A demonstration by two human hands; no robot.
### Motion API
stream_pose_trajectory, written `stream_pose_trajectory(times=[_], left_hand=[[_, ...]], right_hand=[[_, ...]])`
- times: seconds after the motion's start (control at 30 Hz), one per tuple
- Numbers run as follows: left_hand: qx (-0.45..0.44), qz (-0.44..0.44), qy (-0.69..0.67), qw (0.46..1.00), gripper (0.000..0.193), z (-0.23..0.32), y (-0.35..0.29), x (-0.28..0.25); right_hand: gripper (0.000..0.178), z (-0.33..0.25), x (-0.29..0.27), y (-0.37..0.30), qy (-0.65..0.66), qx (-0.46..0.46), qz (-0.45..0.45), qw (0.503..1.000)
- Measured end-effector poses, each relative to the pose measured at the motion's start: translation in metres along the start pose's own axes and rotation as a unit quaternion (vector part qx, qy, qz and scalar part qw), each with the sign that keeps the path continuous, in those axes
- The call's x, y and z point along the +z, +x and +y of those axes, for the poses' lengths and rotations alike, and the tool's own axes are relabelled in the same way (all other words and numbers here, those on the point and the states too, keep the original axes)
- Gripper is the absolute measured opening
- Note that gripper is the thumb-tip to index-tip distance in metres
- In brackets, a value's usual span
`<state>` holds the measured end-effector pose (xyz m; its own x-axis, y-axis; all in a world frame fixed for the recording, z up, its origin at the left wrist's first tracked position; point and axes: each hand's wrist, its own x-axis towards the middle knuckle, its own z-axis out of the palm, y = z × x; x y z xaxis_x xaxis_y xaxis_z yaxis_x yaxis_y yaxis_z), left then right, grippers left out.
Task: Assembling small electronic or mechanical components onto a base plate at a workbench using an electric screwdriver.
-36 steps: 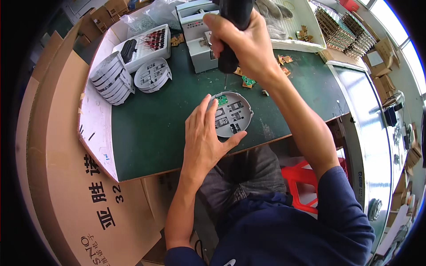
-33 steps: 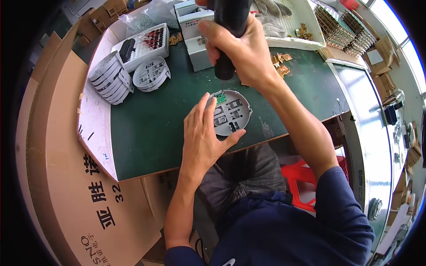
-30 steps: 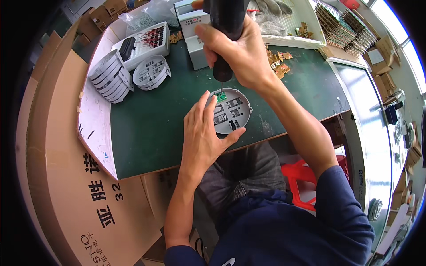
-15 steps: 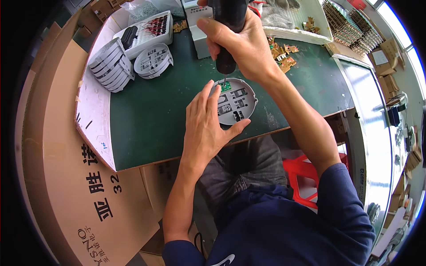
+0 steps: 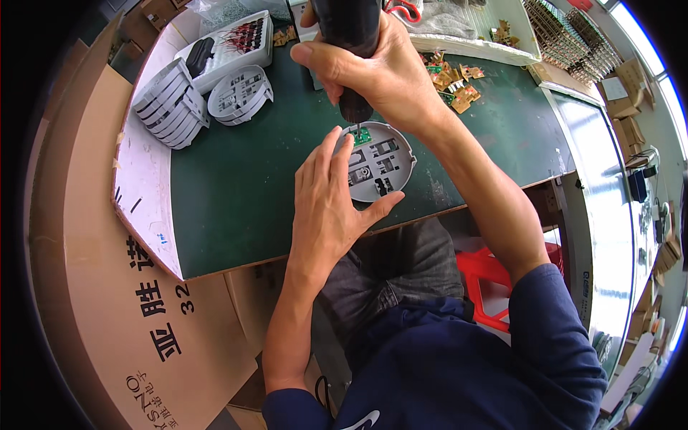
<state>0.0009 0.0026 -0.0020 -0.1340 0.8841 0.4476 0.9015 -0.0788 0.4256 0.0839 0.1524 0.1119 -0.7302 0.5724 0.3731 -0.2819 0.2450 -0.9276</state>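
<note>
Grey round housing [image 5: 378, 161] lay on the green worktable [image 5: 236, 201], near its front edge
Green circuit board [image 5: 364, 137] sat at the housing's far end; black power screwdriver [image 5: 350, 30] pointed down, its bit appearing to meet the board; right hand [image 5: 390, 75] was clamped round the screwdriver; left hand [image 5: 331, 188] bordered the housing's left and near rim, thumb and fingers apart; brownish pieces [image 5: 462, 97] lay scattered beyond, rightward; single housing [image 5: 240, 93] and housing stack [image 5: 170, 107] stood at the left
</note>
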Motion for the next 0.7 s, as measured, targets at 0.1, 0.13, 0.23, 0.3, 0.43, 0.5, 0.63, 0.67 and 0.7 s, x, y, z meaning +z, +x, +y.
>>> stream_pose_trajectory(times=[0.1,0.13,0.23,0.3,0.43,0.5,0.63,0.67,0.7], left_hand=[[0.01,0.009,-0.001,1.0,0.094,0.001,0.001,-0.001],[0.013,0.015,0.005,1.0,0.094,0.0,0.001,-0.001],[0.0,0.0,-0.006,1.0,0.097,-0.002,-0.001,0.001],[-0.003,0.006,-0.022,1.0,0.1,-0.003,0.0,0.001],[-0.031,0.011,-0.096,0.995,0.107,-0.002,-0.004,-0.009],[-0.053,0.013,-0.179,0.982,0.113,-0.001,-0.005,-0.017],[-0.044,0.108,-0.253,0.96,0.118,-0.008,-0.013,-0.029],[-0.044,0.112,-0.25,0.961,0.118,-0.006,-0.01,-0.032],[-0.011,0.118,-0.247,0.962,0.118,-0.003,-0.006,-0.035]], right_hand=[[0.047,0.014,0.001,0.004,-0.061,-0.087,0.033,0.994],[0.047,0.017,0.0,0.007,-0.06,-0.096,0.031,0.993],[0.047,0.014,-0.004,0.013,-0.026,-0.046,-0.005,0.999],[0.047,0.007,-0.006,0.02,-0.033,-0.054,-0.001,0.998],[0.05,-0.007,-0.006,0.025,-0.07,-0.063,0.014,0.995],[0.057,-0.009,-0.012,0.024,-0.126,-0.07,0.037,0.989],[0.06,-0.004,-0.017,-0.033,-0.135,0.011,0.047,0.99],[0.061,-0.009,-0.017,-0.054,-0.115,0.081,0.055,0.989],[0.061,-0.004,-0.015,-0.069,-0.112,0.079,0.05,0.989]])
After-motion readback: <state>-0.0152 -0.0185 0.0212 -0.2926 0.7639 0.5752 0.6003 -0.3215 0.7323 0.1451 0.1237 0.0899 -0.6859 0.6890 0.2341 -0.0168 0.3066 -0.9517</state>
